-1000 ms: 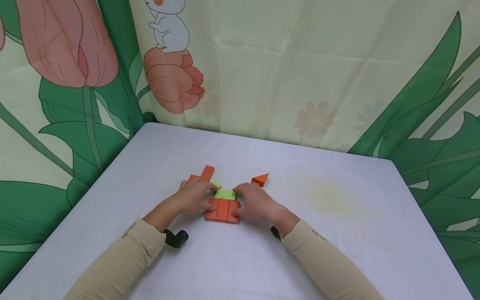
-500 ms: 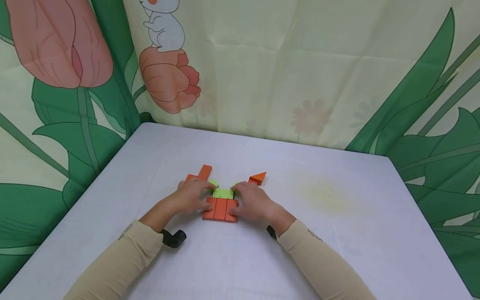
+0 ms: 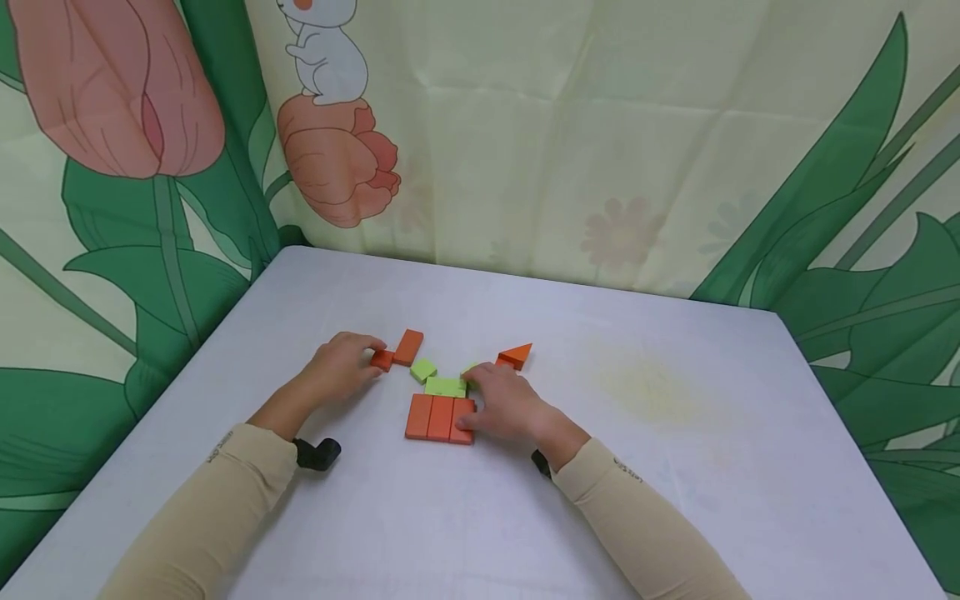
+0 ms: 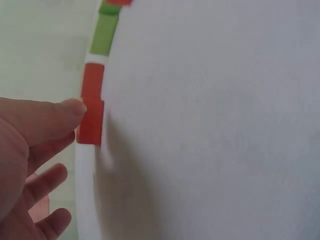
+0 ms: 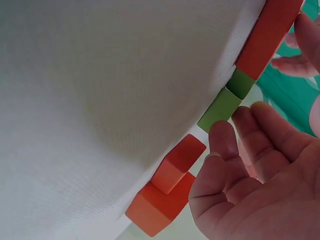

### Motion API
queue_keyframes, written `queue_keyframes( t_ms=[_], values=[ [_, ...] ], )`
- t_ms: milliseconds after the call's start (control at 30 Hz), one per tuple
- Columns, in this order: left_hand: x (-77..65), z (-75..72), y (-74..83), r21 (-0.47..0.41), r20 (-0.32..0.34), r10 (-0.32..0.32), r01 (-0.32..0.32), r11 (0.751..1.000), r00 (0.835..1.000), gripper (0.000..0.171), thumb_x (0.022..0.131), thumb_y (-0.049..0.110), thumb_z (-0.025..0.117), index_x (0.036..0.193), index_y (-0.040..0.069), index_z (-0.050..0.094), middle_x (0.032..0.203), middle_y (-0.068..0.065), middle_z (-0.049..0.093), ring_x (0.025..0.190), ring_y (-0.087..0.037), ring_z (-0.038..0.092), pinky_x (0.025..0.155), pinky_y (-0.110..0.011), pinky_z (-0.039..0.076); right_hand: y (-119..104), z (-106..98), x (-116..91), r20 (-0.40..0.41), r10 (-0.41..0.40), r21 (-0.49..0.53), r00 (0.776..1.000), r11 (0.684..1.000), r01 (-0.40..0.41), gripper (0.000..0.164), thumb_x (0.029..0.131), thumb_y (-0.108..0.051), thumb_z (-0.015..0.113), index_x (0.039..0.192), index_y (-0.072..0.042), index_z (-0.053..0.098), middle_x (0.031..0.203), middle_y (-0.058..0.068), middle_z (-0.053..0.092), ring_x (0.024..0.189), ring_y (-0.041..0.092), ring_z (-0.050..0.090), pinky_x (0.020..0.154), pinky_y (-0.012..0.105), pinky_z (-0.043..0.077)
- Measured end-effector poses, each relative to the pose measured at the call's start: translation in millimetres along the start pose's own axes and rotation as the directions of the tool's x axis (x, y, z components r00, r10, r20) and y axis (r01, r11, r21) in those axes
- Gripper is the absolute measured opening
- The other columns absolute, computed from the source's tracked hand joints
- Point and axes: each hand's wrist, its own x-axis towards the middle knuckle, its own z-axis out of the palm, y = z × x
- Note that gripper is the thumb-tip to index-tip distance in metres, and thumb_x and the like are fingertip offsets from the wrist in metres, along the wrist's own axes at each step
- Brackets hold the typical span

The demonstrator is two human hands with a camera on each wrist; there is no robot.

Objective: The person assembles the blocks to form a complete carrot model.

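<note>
In the head view, my left hand (image 3: 341, 365) pinches a small red block (image 3: 383, 360) between thumb and index finger. A longer red block (image 3: 408, 347) lies against its right side. My right hand (image 3: 506, 400) rests beside the layout, its index finger touching a mostly covered green block (image 5: 220, 109). Its thumb touches the rightmost of the red rectangular blocks (image 3: 429, 417), which lie side by side. Directly behind them sits a light green block (image 3: 446, 387). A green pentagon-shaped block (image 3: 423, 370) is at its upper left.
Behind my right fingers an orange triangular block (image 3: 516, 356) meets another orange-red block (image 5: 184, 155), partly hidden in the head view. The white-covered table (image 3: 637, 375) ends at a patterned curtain (image 3: 510, 167). A black wrist device (image 3: 318, 455) hangs below my left sleeve.
My left hand has left the green pentagon block and the red rectangular blocks, moving left to the small red block. My right hand stays nearly in place.
</note>
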Motion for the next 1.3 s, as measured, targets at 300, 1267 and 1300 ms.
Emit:
queue_keyframes(
  t_ms=[300,1267,1300],
  values=[
    [-4.1,-3.0,-5.0,-0.022,0.042,-0.043,0.044,0.999,0.998,0.026,0.094,0.013,0.070,0.118,0.005,0.068,0.116,-0.014,0.063,0.116,-0.035,0.052,0.095,-0.050,0.048,0,1,-1,0.002,-0.003,0.001,1.000,1.000,0.003,0.063,0.088,-0.036,0.077,0.139,-0.005,0.055,0.140,0.009,0.053,0.129,0.031,0.046,0.106,0.047,0.037],
    [-61.1,9.0,6.5,-0.046,0.102,0.141,-0.137,0.990,0.985,0.021,0.088,0.004,0.075,0.108,0.010,0.074,0.106,0.000,0.067,0.111,-0.030,0.057,0.093,-0.047,0.050,1,0,2,0.003,0.003,-0.012,1.000,1.000,-0.003,0.064,0.087,-0.037,0.078,0.139,-0.007,0.055,0.139,0.007,0.054,0.128,0.030,0.047,0.107,0.046,0.037],
    [-64.7,9.8,7.7,-0.047,0.105,0.153,-0.148,0.988,0.983,0.021,0.087,0.004,0.075,0.107,0.010,0.074,0.104,0.001,0.067,0.109,-0.029,0.058,0.092,-0.046,0.051,1,0,2,0.006,0.003,-0.014,1.000,1.000,-0.003,0.064,0.087,-0.038,0.078,0.139,-0.007,0.055,0.139,0.007,0.054,0.129,0.029,0.047,0.107,0.046,0.037]
  ],
)
